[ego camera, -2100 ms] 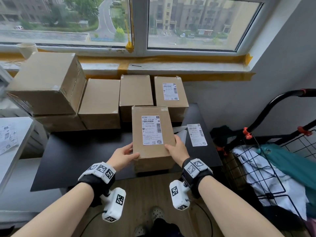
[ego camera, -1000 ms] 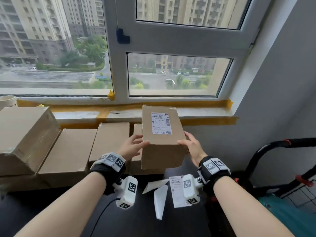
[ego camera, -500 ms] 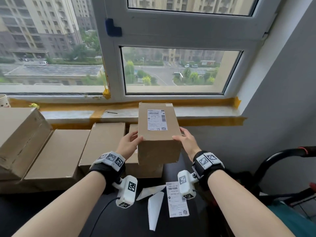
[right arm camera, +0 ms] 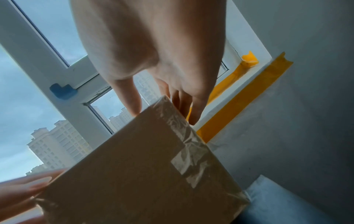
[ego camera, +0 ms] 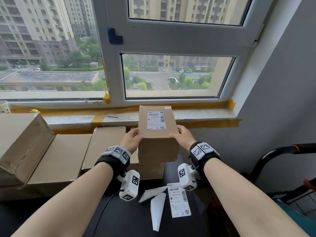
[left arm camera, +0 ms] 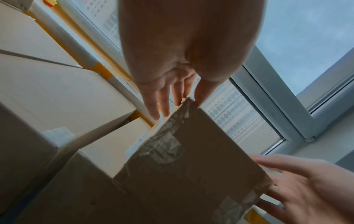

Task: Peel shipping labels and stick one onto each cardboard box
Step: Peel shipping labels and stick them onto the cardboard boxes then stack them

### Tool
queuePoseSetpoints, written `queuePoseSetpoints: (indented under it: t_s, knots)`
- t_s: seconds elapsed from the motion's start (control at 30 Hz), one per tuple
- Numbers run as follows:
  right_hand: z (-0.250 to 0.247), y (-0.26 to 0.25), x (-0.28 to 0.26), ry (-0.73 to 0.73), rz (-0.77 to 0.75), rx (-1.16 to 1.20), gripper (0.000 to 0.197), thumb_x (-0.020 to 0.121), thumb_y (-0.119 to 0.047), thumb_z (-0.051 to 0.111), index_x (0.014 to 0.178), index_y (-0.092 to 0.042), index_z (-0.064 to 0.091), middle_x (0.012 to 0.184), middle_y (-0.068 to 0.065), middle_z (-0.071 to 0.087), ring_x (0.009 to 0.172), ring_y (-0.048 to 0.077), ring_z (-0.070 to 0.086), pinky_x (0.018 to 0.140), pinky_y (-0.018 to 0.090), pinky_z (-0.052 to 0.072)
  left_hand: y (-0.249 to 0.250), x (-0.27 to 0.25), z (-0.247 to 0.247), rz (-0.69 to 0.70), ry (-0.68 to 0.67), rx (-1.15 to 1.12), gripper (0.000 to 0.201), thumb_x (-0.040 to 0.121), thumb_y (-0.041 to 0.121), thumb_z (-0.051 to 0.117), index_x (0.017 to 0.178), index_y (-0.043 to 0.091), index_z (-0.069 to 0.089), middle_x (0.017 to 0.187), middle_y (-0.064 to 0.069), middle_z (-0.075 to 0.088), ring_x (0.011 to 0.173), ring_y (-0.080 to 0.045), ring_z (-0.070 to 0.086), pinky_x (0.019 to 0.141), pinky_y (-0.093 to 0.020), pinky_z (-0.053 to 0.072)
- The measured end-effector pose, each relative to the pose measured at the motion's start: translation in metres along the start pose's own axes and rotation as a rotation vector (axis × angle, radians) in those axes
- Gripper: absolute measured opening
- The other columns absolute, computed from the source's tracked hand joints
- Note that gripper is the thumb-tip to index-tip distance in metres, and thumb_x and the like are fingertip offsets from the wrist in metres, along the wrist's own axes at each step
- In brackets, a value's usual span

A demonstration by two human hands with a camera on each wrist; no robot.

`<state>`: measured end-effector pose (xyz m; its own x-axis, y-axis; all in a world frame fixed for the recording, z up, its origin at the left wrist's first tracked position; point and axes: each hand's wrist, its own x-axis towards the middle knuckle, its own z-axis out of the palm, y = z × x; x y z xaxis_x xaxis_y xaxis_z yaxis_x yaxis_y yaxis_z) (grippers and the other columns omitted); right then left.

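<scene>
A cardboard box (ego camera: 157,134) with a white shipping label (ego camera: 156,120) on its top stands on another box (ego camera: 148,170) at the back right of the black table (ego camera: 119,219). My left hand (ego camera: 130,140) and right hand (ego camera: 183,136) press its two sides with straight fingers, thumbs on the top edge. The left wrist view shows my left hand (left arm camera: 172,98) at the taped corner of the box (left arm camera: 191,166). In the right wrist view my right hand (right arm camera: 162,98) lies along the other side of the box (right arm camera: 143,166). A loose label (ego camera: 178,200) lies on the table.
Two plain boxes (ego camera: 104,146) (ego camera: 59,159) stand left of the stack, and a larger tilted box (ego camera: 20,139) sits at far left. White backing strips (ego camera: 157,207) lie beside the loose label. The windowsill (ego camera: 205,115) runs behind. A black cart handle (ego camera: 277,153) stands at right.
Both hands lifted the labelled box from the table's front, carried it toward the window and brought it down onto the labelled box at the back right.
</scene>
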<state>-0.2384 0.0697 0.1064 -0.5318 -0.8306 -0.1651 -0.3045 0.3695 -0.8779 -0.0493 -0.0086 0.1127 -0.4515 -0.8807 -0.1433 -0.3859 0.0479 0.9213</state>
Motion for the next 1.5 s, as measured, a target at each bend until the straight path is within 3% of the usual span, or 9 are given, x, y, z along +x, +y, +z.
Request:
queuePoseSetpoints:
  t_s: [0.13,0.23,0.43,0.63,0.73,0.9,1.07,1.33,1.5]
  knots:
    - [0.001,-0.009,-0.011,0.053,-0.032,-0.217,0.057,0.089,-0.020,0.060,0.141,-0.013,0.038,0.140,0.004,0.049,0.124,0.023,0.050,0.100,0.031,0.042,0.004,-0.005,-0.007,0.030,0.020,0.166,0.051,0.095,0.012,0.048,0.143,0.008,0.032,0.143,-0.012,0.045,0.129,-0.026,0.045,0.103,-0.033,0.038]
    - [0.005,-0.022,-0.027,0.059,-0.136,-0.480,0.058,0.092,-0.025,0.055,0.145,-0.013,0.033,0.150,0.004,0.035,0.135,0.022,0.038,0.112,0.035,0.032,0.007,-0.014,-0.014,0.077,0.003,0.363,0.050,0.095,0.014,0.046,0.143,0.014,0.033,0.143,-0.010,0.045,0.127,-0.027,0.047,0.103,-0.036,0.038]
    - [0.031,-0.038,-0.059,-0.114,-0.235,-0.701,0.050,0.098,-0.028,0.043,0.145,-0.014,0.033,0.154,0.003,0.031,0.140,0.021,0.031,0.117,0.037,0.024,0.002,-0.039,-0.025,0.111,-0.058,0.587,0.051,0.095,0.019,0.044,0.144,0.023,0.031,0.133,-0.010,0.055,0.114,-0.028,0.057,0.093,-0.034,0.045]
    - [0.057,-0.034,-0.053,-0.141,-0.268,-0.921,0.069,0.095,-0.056,0.034,0.150,-0.016,0.022,0.159,0.002,0.016,0.147,0.017,0.012,0.121,0.039,0.009,-0.017,-0.054,-0.029,0.138,-0.143,0.732,0.053,0.095,0.016,0.042,0.145,0.018,0.028,0.146,-0.005,0.042,0.131,-0.021,0.044,0.106,-0.031,0.036]
    - [0.068,-0.032,-0.051,-0.183,-0.296,-0.966,0.069,0.094,-0.058,0.032,0.149,-0.018,0.021,0.159,0.001,0.015,0.147,0.017,0.011,0.120,0.041,0.005,-0.031,-0.056,-0.037,0.118,-0.141,0.786,0.052,0.095,0.015,0.041,0.145,0.019,0.029,0.147,-0.003,0.041,0.131,-0.021,0.044,0.106,-0.032,0.036]
    - [0.072,-0.032,-0.057,-0.153,-0.342,-0.911,0.060,0.097,-0.049,0.037,0.147,-0.017,0.029,0.157,0.001,0.025,0.144,0.017,0.021,0.119,0.038,0.012,-0.043,-0.057,-0.049,0.090,-0.142,0.852,0.051,0.095,0.017,0.042,0.145,0.021,0.030,0.144,-0.003,0.045,0.128,-0.022,0.047,0.102,-0.035,0.042]
    - [0.079,-0.049,-0.076,-0.114,-0.379,-0.901,0.042,0.098,-0.038,0.041,0.131,-0.013,0.047,0.135,0.006,0.052,0.123,0.024,0.048,0.107,0.039,0.035,-0.043,-0.066,-0.062,0.133,-0.116,0.944,0.039,0.095,0.017,0.042,0.134,0.017,0.044,0.130,-0.006,0.056,0.114,-0.023,0.057,0.092,-0.035,0.049]
    - [0.119,-0.065,-0.117,-0.129,-0.476,-1.028,0.040,0.099,-0.031,0.038,0.132,-0.010,0.048,0.136,0.006,0.051,0.123,0.023,0.049,0.101,0.035,0.037,-0.076,-0.094,-0.111,0.118,-0.088,1.068,0.035,0.093,0.016,0.040,0.125,0.013,0.051,0.127,-0.007,0.057,0.114,-0.026,0.056,0.089,-0.038,0.048]
    - [0.154,-0.060,-0.129,-0.201,-0.411,-1.089,0.039,0.099,-0.035,0.035,0.126,-0.011,0.052,0.129,0.008,0.054,0.116,0.030,0.053,0.097,0.041,0.043,-0.099,-0.109,-0.130,0.095,-0.107,1.146,0.030,0.093,0.017,0.041,0.120,0.011,0.052,0.125,-0.009,0.056,0.114,-0.027,0.055,0.088,-0.037,0.046]
